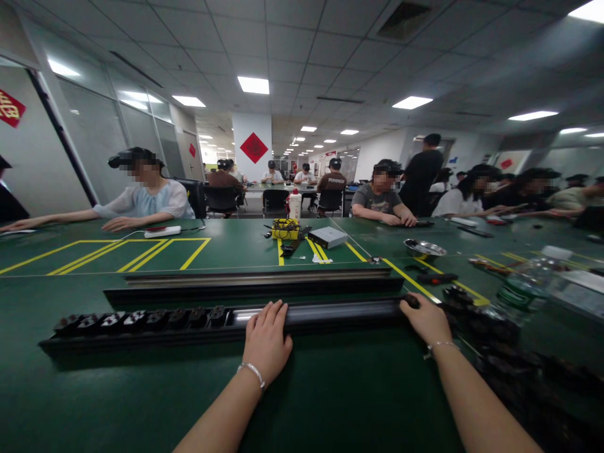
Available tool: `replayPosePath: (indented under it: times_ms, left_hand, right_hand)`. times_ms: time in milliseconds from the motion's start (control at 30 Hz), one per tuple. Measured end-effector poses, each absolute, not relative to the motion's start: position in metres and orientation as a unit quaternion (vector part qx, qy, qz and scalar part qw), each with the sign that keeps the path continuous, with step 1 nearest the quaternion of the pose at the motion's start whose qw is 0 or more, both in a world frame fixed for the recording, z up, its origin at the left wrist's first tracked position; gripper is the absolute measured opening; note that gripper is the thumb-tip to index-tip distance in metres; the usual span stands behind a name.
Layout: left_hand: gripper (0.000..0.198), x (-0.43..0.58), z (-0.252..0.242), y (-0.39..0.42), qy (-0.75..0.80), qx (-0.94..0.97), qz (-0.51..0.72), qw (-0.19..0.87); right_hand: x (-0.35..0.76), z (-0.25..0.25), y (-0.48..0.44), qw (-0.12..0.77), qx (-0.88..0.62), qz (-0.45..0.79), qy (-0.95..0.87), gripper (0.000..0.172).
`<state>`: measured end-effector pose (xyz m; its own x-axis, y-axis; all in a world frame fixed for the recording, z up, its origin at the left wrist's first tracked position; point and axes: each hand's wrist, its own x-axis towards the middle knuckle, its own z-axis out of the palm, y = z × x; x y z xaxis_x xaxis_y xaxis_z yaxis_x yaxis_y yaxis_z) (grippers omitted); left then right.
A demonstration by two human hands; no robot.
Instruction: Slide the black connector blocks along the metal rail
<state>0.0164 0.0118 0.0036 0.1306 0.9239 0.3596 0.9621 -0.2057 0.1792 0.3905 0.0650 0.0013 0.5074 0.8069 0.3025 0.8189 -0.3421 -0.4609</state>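
Note:
A long black metal channel [325, 318] lies across the green table in front of me. Several dark socket-like modules [177, 318] sit in a row in its left half, and the right half shows a bare inner surface. Near its middle, my left hand [268, 343] grips the channel, fingers over the top and thumb on the near side. At the channel's right end, my right hand [428, 321] pinches a small black part [412, 302], perhaps another module; the fingers partly cover it. Just behind lie more long black strips [255, 284].
Loose black parts [509, 352] are piled at right, near a plastic bottle [521, 286]. Farther back are a metal bowl [425, 249], a black and red tool [436, 278], a grey box [327, 237], a yellow basket [286, 229] and a power strip [163, 232]. Other people sit around the table.

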Motion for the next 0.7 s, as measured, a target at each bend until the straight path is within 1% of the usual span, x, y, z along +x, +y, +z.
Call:
replayPosePath:
  times_ms: [200, 433, 700]
  left_hand:
    - [0.056, 0.0170, 0.0070, 0.0106, -0.634, -0.749, -0.191, 0.038]
    - [0.055, 0.0160, 0.0021, 0.0129, -0.629, -0.750, -0.197, 0.048]
    - [0.055, 0.0151, 0.0005, 0.0127, -0.621, -0.753, -0.212, 0.054]
  right_hand:
    - [0.3881, 0.0037, 0.0636, 0.303, -0.814, -0.009, -0.495, 0.051]
    - [0.3890, 0.0063, 0.0632, 0.297, -0.820, 0.013, -0.488, 0.053]
    - [0.3908, 0.0042, 0.0642, 0.303, -0.823, 0.007, -0.480, 0.056]
